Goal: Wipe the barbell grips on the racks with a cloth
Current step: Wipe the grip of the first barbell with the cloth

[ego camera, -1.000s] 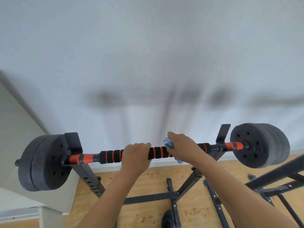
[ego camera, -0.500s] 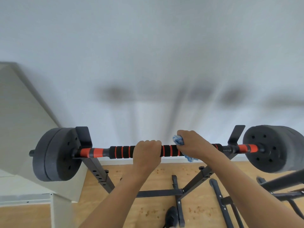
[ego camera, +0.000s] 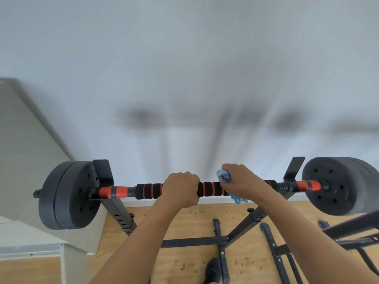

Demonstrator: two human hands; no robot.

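Item: barbell (ego camera: 209, 189), laid across a black steel rack (ego camera: 121, 214). The long axis is set left to right across the view, roughly level, with one end pointing to each side. The bar is carried in two upright hooks, the left hook (ego camera: 103, 171) and the right hook (ego camera: 294, 168), just inside the weight plates.

Grip: black foam grip (ego camera: 149, 191) banded with orange rings, fitted along the middle of the bar; orange sleeves are seen at each end beside the hooks.

Plates: left plates (ego camera: 67, 195) and right plates (ego camera: 338, 185), dark grey, stacked at each end. The outer edge of the right stack is cut off by the picture's border.

Left hand (ego camera: 181, 188): clenched over the grip from above, knuckles up, forearm reaching in from the lower edge. The section of grip beneath it is hidden.

Right hand (ego camera: 241, 181): curled over the bar to the right of the left hand, grasping a blue-and-white cloth (ego camera: 224, 176) against the grip. The cloth is bunched at the thumb side, and a tail is seen hanging below the bar. Most of the cloth is covered by the hand; how far it wraps the bar cannot be told.

Surroundings: wooden floor (ego camera: 184, 222) under the rack's base bars; a further black frame (ego camera: 348, 226), partly cut off at the right edge; a dark shoe (ego camera: 212, 270) at the bottom edge, cropped. The wall (ego camera: 184, 68) behind is blurred.
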